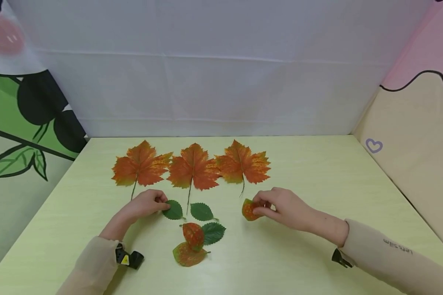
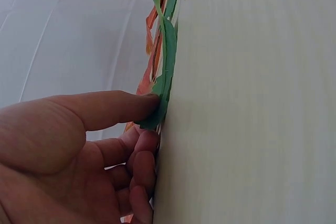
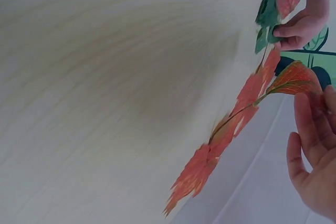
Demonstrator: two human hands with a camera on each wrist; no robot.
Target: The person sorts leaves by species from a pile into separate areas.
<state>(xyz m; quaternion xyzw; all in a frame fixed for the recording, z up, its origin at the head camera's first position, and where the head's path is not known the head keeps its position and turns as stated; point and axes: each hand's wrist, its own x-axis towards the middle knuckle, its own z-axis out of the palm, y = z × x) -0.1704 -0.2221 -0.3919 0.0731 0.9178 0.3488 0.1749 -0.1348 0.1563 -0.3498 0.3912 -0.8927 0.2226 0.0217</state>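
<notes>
while the left hand (image 1: 147,203) pinches a serrated green leaf (image 1: 174,210) beside a second green leaf (image 1: 202,212), the right hand (image 1: 286,207) holds a red-orange leaf (image 1: 249,209) in a narrow pinch, near the rightmost maple-like leaf (image 1: 243,163). the step appears to be arranging leaves; placing the red-orange leaf would call for lowering it, then easing that grip.

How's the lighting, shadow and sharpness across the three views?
Head: bright, fairly even light, soft shadows on the table near the left hand and right hand; left wrist: dimmer, scene turned sideways, pinched green leaf nearly edge-on; right wrist: also dim and turned, broad diffuse shadow across the table, maple leaves look soft in detail.
</notes>
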